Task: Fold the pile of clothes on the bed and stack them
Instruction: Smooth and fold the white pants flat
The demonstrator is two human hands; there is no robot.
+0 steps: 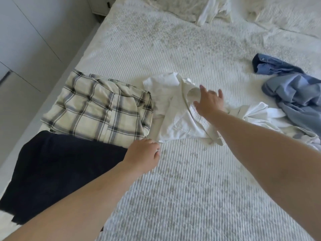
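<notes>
A white shirt point(175, 108) lies partly folded in the middle of the bed point(191, 180). My right hand point(209, 101) rests flat on its collar area with fingers spread. My left hand point(143, 155) pinches the shirt's near left corner with curled fingers. To the left lie a folded cream plaid shirt point(97, 108) and, nearer me, a folded dark navy garment point(57, 171). A crumpled blue shirt point(293, 91) and more white cloth point(264, 112) lie at the right.
White garments point(213, 11) are bunched at the head of the bed among the pillows. Grey wardrobe doors point(26, 40) and a nightstand point(102, 4) stand left of the bed.
</notes>
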